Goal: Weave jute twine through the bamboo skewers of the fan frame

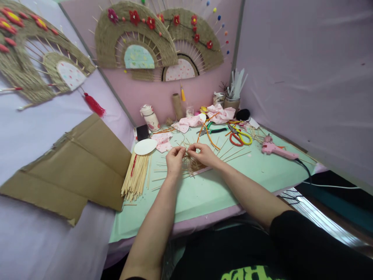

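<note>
My left hand (175, 160) and my right hand (203, 154) are close together over a half-made fan, thumbs and forefingers pinched. They grip fine tan twine (190, 162) at the fan's middle, though the strand between the fingertips is hardly visible. Thin wooden sticks (230, 151) spread out from that middle to both sides, lying on the table. Beneath the right hand shows a brown cardboard piece (198, 168) with a pale edge at the front. The palms and forearms hide part of the fan.
Left of my hands are a bundle of sticks (136, 177), a white oval disc (145, 147) and propped cardboard (72, 167). Beyond lie green-handled pliers (215, 131), scissors (240, 137) and pink cloth (221, 113). A pink glue gun (276, 149) rests right. Finished fans (134, 35) hang behind.
</note>
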The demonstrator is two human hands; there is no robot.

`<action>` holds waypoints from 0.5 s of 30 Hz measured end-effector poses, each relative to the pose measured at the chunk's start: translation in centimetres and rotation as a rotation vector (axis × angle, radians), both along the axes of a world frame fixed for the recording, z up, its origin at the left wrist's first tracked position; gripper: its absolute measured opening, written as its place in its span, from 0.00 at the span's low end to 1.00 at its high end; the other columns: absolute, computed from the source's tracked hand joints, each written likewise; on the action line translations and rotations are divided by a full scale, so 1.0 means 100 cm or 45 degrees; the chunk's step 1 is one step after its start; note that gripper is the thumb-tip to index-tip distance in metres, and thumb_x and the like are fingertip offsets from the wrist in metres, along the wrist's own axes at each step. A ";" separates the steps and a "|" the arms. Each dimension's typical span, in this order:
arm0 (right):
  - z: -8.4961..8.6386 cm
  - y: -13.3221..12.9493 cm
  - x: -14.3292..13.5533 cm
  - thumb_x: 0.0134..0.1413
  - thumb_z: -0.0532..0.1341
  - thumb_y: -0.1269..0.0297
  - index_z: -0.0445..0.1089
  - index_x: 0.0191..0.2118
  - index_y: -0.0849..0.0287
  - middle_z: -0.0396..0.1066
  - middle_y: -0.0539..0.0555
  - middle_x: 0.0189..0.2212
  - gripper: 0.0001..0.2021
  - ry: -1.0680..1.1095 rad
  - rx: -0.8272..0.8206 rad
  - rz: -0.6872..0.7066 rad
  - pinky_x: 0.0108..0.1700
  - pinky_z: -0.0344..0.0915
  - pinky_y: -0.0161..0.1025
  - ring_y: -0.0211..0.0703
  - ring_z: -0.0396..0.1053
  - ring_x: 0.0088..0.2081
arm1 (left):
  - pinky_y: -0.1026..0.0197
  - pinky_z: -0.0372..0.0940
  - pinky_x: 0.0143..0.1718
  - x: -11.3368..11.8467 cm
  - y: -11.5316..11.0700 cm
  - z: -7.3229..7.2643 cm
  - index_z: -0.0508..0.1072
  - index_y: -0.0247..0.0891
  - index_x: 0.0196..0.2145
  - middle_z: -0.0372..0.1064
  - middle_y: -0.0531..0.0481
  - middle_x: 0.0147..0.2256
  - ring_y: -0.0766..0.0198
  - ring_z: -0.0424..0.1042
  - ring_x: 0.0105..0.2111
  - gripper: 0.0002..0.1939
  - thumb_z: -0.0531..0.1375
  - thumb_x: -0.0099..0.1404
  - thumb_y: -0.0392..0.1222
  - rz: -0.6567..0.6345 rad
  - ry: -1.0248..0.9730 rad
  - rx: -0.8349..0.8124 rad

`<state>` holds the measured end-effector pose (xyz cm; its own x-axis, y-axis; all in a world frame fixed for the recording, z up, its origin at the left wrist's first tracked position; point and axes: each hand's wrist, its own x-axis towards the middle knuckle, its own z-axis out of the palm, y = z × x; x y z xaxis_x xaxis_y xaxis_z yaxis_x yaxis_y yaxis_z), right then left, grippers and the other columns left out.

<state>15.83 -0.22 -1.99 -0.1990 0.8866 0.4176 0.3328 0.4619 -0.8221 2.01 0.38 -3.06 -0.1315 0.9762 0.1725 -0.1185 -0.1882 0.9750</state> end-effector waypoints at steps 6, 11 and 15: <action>-0.003 0.001 -0.001 0.49 0.57 0.65 0.69 0.27 0.61 0.70 0.50 0.25 0.07 -0.032 0.035 -0.001 0.37 0.60 0.35 0.37 0.65 0.31 | 0.67 0.59 0.28 0.001 -0.003 0.002 0.71 0.34 0.25 0.66 0.54 0.23 0.71 0.62 0.24 0.10 0.63 0.49 0.43 -0.024 0.057 0.004; -0.002 0.000 -0.001 0.49 0.56 0.66 0.67 0.25 0.61 0.68 0.49 0.24 0.06 -0.039 0.037 0.013 0.36 0.59 0.34 0.36 0.64 0.30 | 0.67 0.58 0.26 0.002 -0.001 0.000 0.71 0.33 0.26 0.65 0.54 0.22 0.72 0.61 0.22 0.11 0.64 0.49 0.45 -0.072 0.057 -0.038; -0.001 0.001 0.000 0.48 0.56 0.65 0.66 0.26 0.61 0.66 0.48 0.23 0.06 0.032 -0.015 -0.044 0.34 0.58 0.34 0.36 0.62 0.28 | 0.66 0.60 0.28 0.002 -0.001 -0.001 0.71 0.33 0.28 0.66 0.53 0.24 0.71 0.63 0.24 0.13 0.64 0.49 0.46 -0.145 -0.015 -0.084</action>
<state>15.78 -0.09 -2.12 -0.1580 0.8977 0.4113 0.3277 0.4406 -0.8357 2.24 0.27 -3.13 -0.0204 0.9941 0.1066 -0.1466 -0.1085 0.9832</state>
